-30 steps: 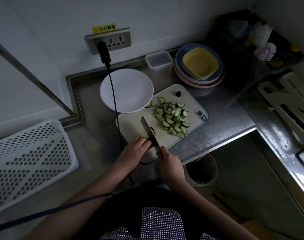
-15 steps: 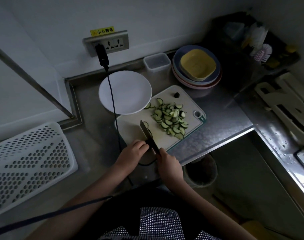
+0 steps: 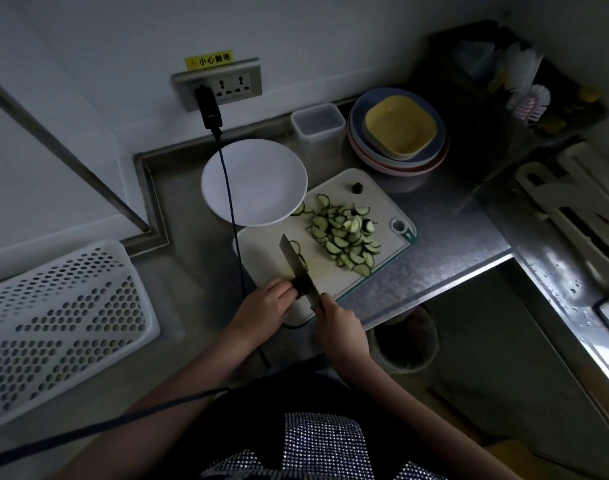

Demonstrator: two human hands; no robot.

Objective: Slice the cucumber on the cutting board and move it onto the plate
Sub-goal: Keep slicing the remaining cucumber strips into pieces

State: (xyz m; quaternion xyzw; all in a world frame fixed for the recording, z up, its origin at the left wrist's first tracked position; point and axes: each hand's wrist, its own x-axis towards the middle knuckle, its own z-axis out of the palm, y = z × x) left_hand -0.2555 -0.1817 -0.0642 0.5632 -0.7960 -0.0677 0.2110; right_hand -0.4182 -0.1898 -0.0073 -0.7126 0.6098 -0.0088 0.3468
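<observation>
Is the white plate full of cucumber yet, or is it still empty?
Empty. The white plate shows only its bare surface, with a dark cable crossing over it. All the cucumber slices lie piled on the cutting board beside it.

The person's 2 forearms are bare; a black garment with rows of small silvery studs covers the torso.

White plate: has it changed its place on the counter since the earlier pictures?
No. The white plate overlaps the same far-left corner of the cutting board, below the wall socket, as before.
</observation>
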